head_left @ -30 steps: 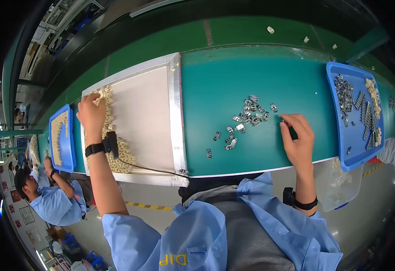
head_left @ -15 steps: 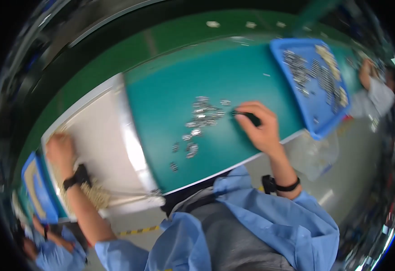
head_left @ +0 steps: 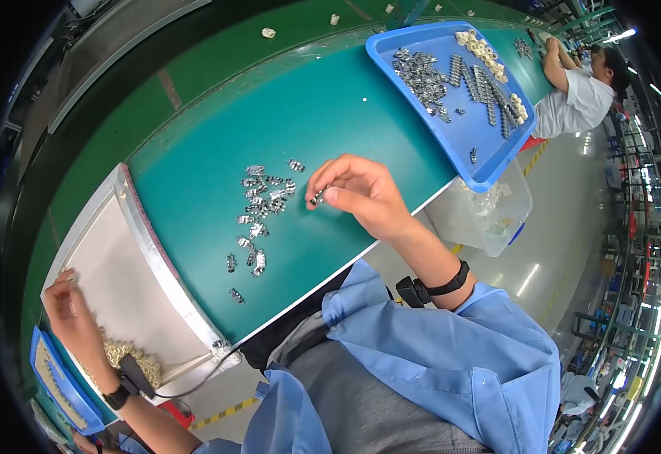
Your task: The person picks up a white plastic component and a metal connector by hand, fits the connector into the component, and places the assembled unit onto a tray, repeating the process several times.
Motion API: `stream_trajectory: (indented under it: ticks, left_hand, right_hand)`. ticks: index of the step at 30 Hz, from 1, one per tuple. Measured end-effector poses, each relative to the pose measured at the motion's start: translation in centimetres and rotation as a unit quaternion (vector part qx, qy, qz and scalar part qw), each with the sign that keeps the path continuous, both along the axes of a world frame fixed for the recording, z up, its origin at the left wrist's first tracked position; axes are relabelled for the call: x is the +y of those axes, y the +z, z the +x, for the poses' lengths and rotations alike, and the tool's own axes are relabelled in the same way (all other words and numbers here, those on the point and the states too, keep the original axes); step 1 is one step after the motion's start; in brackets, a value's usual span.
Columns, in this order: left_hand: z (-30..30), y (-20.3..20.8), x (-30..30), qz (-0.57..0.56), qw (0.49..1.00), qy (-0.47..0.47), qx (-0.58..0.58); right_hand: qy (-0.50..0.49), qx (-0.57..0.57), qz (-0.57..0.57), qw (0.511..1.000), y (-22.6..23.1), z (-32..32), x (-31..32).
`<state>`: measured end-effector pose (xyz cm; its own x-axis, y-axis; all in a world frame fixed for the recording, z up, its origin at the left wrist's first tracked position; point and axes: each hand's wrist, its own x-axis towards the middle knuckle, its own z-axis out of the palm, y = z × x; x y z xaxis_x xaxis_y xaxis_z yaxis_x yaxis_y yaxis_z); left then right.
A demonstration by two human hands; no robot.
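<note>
My right hand [head_left: 364, 195] is over the green tabletop [head_left: 194, 204], its thumb and fingers pinching a small metal part [head_left: 317, 197]. Just left of it, a loose scatter of similar silver parts [head_left: 255, 204] lies on the green surface. My left hand [head_left: 73, 321] is at the far left edge of a pale, metal-framed tray [head_left: 145, 280]. Its fingers are curled together, and whatever may be between the tips is too small to make out. A heap of small cream pieces [head_left: 138, 363] lies in the tray's near corner, partly behind my left wrist.
At the right stands a blue tray [head_left: 463, 144] of metal parts, linked metal rows and cream pieces. Below it is a clear plastic bin [head_left: 489, 219]. Another blue tray [head_left: 62, 390] sits far left. A co-worker [head_left: 584, 98] works at upper right. A dark cable [head_left: 194, 386] runs by the frame.
My view has swung right, so the table and trays appear further left. The right hand still pinches a part beside the scatter. The left hand stays at the pale tray's edge.
</note>
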<state>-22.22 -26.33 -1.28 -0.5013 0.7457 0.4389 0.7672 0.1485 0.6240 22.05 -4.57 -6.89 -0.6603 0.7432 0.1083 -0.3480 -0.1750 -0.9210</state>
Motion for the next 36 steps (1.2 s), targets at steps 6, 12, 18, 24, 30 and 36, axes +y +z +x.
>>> stream_trajectory:
  ticks: [6, 12, 18, 24, 30, 36]
  left_hand:
    - [14.5, 0.1, 2.5, 0.031, 0.953, -0.162, -0.253]
    - [20.3, 0.1, 3.0, 0.034, 0.907, -0.242, -0.344]
    - [21.4, -0.5, 3.0, 0.097, 0.84, -0.263, -0.465]
    - [20.3, -0.7, 2.2, 0.089, 0.806, -0.29, -0.508]
    - [20.9, -0.6, 1.3, 0.107, 0.803, -0.279, -0.515]
    - [21.3, -0.5, 1.4, 0.125, 0.802, -0.275, -0.515]
  right_hand:
    - [0.092, 0.094, -0.132, 0.982, 0.0, -2.1, -1.6]
    - [0.078, -0.057, 0.055, 0.994, 1.9, -3.1, -3.2]
    - [0.002, -0.137, 0.286, 0.948, 5.8, -4.1, -4.1]
    - [0.076, -0.072, 0.32, 0.942, 8.3, -5.5, -3.0]
    - [0.094, -0.053, 0.379, 0.919, 9.9, -6.3, -3.3]
    - [0.093, -0.023, 0.403, 0.91, 9.8, -7.3, -3.4]
